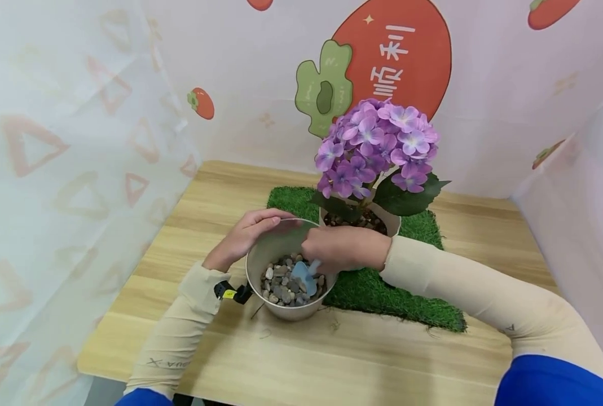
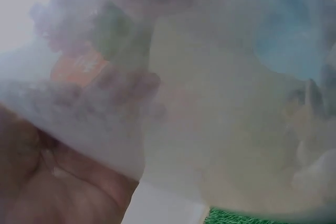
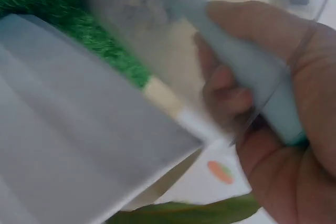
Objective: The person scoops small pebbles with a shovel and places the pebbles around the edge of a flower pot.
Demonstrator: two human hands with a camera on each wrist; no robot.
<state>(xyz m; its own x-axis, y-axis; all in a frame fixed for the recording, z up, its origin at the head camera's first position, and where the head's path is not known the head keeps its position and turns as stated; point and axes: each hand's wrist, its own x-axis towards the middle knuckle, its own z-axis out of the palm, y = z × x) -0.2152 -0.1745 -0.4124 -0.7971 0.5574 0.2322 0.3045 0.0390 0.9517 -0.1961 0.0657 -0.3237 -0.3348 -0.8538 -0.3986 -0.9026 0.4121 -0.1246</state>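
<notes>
A translucent round container [image 1: 294,313], partly filled with grey and brown pebbles [image 1: 281,285], stands on the wooden table. My left hand [image 1: 245,234] grips its rim at the far left side; the left wrist view shows the hand [image 2: 68,177] against the cloudy wall. Inside the container, my right hand [image 1: 339,248] holds a small light blue shovel [image 1: 305,277], its blade down among the pebbles. The right wrist view shows fingers and thumb wrapped around the shovel's handle [image 3: 247,66]. Just behind stands a white pot [image 1: 394,223] with a purple hydrangea [image 1: 377,144].
A strip of artificial grass [image 1: 397,296] lies under the flower pot and reaches right. The pale wooden table [image 1: 362,349] has edges at front and left. Printed cloth [image 1: 260,129] hangs behind and along both sides.
</notes>
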